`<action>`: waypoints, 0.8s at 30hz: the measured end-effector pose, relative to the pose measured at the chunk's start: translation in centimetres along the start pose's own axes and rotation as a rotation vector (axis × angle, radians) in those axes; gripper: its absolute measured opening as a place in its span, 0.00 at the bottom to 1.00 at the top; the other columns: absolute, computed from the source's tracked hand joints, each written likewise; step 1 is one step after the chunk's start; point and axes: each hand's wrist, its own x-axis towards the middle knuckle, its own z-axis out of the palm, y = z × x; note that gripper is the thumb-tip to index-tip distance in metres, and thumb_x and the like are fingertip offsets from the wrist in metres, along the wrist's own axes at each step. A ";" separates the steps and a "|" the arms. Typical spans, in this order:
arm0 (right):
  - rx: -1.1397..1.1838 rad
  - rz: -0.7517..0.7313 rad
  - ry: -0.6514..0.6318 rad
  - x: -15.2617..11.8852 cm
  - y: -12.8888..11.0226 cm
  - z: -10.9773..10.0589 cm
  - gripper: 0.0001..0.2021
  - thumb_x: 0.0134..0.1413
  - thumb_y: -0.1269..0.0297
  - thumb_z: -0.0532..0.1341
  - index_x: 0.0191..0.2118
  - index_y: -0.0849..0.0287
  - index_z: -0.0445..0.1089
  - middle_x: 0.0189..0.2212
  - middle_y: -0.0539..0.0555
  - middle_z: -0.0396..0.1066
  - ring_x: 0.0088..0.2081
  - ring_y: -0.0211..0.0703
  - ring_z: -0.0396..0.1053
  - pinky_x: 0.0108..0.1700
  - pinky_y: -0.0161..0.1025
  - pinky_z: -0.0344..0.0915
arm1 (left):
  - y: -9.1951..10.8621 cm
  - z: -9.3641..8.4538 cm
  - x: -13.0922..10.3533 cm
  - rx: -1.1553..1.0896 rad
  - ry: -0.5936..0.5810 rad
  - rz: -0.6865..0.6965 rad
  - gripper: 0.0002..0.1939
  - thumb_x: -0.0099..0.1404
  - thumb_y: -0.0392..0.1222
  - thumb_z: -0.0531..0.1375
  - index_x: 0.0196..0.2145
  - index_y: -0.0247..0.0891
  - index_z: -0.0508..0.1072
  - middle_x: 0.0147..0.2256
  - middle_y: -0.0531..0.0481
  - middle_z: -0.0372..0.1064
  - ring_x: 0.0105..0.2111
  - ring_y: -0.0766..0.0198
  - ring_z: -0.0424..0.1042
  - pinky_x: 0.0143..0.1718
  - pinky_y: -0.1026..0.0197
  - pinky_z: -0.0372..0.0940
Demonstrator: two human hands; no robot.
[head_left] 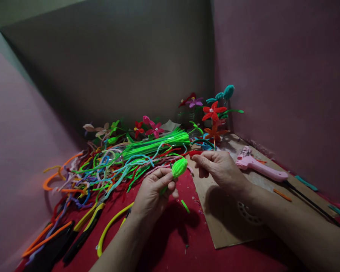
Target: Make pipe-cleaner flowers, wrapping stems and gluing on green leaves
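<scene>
My left hand (157, 185) is closed around a bright green flower bud (179, 167) made of fuzzy pipe cleaner. The bud's rounded tip sticks up past the thumb, and a bit more green shows below the fingers. To its right, my right hand (215, 166) is raised over the board with thumb and fingers pinched together, apart from the bud. Red fuzzy material (195, 153) shows at those fingertips; whether it is gripped or lies behind them is unclear. Just beyond both hands lies a thick bundle of green pipe cleaners (158, 143).
A pink glue gun (260, 168) rests on the cardboard (223, 234) at right, its black cord trailing. Yellow-and-black pliers (86, 228) lie front left beside tangled pipe cleaners (82, 181). Finished flowers, including a red one (214, 110), stand at the back. Walls enclose the red tabletop (170, 249).
</scene>
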 end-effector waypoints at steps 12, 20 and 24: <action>0.260 -0.158 -0.142 -0.6 -0.2 0.8 0.11 0.43 0.69 0.67 0.36 0.60 0.69 0.33 0.52 0.68 0.35 0.39 0.68 0.40 0.39 0.66 | -0.3 0.3 -0.3 0.067 -0.022 0.007 0.06 0.52 0.33 0.65 0.29 0.31 0.71 0.19 0.55 0.65 0.17 0.74 0.63 0.16 0.70 0.65; 0.277 -0.122 -0.145 -0.7 0.1 0.6 0.09 0.46 0.71 0.65 0.35 0.61 0.68 0.31 0.52 0.70 0.34 0.38 0.69 0.39 0.38 0.66 | -0.6 0.5 -0.8 0.106 -0.046 0.072 0.06 0.53 0.35 0.65 0.29 0.33 0.72 0.19 0.55 0.67 0.16 0.72 0.65 0.17 0.67 0.65; 0.232 -0.137 -0.115 -0.7 0.2 0.7 0.08 0.46 0.70 0.65 0.35 0.61 0.68 0.30 0.52 0.70 0.33 0.38 0.69 0.38 0.38 0.66 | -0.4 0.8 -1.0 0.136 -0.034 0.089 0.06 0.53 0.35 0.65 0.28 0.33 0.71 0.18 0.54 0.68 0.16 0.71 0.66 0.17 0.67 0.65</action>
